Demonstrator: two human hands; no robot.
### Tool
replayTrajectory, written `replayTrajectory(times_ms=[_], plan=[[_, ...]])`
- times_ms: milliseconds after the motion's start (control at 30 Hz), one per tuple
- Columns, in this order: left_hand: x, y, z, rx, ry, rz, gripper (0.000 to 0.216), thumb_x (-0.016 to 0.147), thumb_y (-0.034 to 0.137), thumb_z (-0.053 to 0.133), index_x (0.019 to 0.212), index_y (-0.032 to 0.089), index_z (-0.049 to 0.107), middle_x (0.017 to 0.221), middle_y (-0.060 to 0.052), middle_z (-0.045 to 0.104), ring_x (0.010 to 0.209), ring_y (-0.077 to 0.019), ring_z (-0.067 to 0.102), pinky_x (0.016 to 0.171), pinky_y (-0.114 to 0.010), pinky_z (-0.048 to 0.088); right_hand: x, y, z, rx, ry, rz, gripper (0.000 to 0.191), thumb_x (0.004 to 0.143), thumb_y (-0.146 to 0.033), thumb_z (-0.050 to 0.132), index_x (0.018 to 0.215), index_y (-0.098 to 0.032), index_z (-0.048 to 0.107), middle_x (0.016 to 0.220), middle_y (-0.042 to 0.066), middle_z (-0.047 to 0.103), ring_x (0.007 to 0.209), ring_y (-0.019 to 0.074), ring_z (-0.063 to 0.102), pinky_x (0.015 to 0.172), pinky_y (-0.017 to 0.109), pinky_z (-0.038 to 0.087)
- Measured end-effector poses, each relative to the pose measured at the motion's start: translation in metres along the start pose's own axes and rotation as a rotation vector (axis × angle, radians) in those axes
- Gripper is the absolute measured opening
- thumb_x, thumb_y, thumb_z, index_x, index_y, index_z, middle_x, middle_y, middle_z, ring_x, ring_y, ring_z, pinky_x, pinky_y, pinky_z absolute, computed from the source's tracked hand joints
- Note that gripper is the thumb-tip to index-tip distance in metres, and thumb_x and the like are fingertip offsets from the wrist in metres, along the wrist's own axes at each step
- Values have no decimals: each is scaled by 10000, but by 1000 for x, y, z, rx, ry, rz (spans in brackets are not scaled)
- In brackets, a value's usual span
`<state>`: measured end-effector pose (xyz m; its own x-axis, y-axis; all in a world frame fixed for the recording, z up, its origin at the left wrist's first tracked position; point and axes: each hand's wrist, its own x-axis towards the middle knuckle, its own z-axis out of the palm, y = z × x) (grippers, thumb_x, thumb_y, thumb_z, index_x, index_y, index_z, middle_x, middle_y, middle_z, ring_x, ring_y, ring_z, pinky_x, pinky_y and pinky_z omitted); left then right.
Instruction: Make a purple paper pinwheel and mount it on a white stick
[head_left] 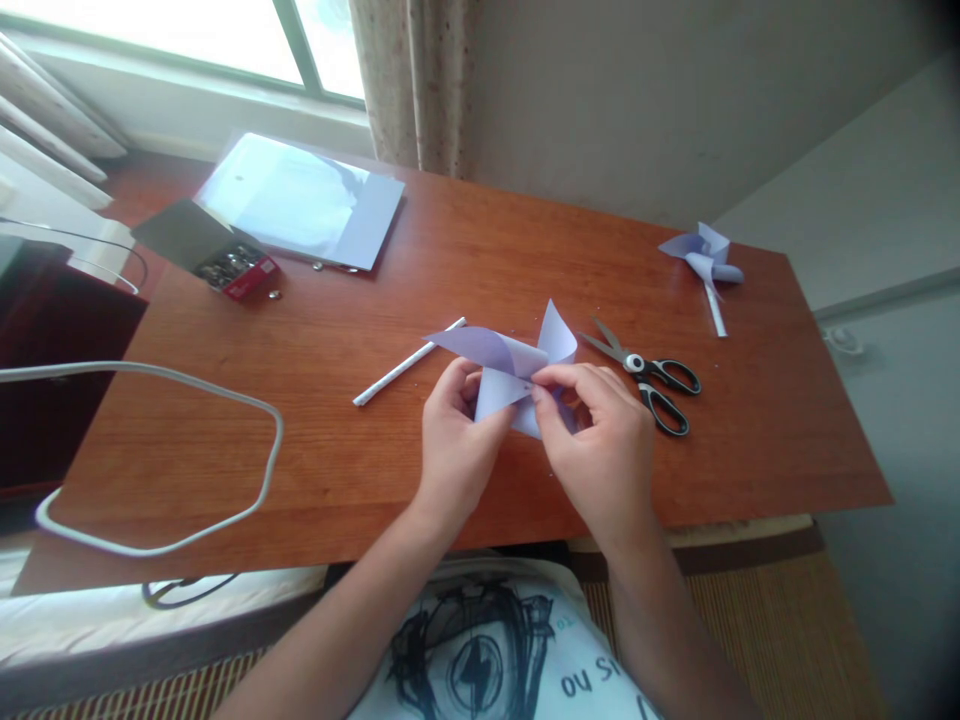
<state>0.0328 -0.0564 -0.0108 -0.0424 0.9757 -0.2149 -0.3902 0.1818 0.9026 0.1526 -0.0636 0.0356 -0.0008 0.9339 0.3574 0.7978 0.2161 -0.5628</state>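
A purple paper pinwheel head (491, 350), its corners curled toward the middle, is held between both hands above the table. My left hand (463, 415) is closed on its lower left side, thumb in front. With thumb and fingertips, my right hand (596, 415) pinches the paper near its centre; anything small between those fingertips is hidden. A white rolled paper stick (409, 362) lies on the table to the left of the pinwheel head. Just right of my right hand rest black-handled scissors (637, 368), blades apart.
A finished-looking pinwheel (705, 262) lies at the far right of the wooden table (525, 240). An opened box of small metal pieces (236, 268) stands at the left, near a clipboard-like board (300, 200). A white cable (274, 450) loops over the left side.
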Motion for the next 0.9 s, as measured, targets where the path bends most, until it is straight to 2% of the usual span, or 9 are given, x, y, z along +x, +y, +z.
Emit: replayTrajectory(times_ms=[533, 900], plan=[[-1, -2, 0, -64, 40, 19, 267, 775, 160, 782, 1023, 190, 689, 918, -25, 795, 802, -167, 710, 677, -222, 522, 1, -2, -1, -29, -28, 6, 104, 870, -92, 675, 883, -193, 699, 845, 20, 721, 790, 195, 630, 700, 317, 484], [-2, 2, 1, -99, -20, 3, 259, 791, 165, 783, 1034, 207, 703, 961, -22, 794, 850, -170, 707, 743, -233, 533, 1, -1, 1, -85, -12, -65, 111, 899, -79, 657, 862, -181, 682, 842, 26, 714, 816, 200, 606, 737, 328, 467]])
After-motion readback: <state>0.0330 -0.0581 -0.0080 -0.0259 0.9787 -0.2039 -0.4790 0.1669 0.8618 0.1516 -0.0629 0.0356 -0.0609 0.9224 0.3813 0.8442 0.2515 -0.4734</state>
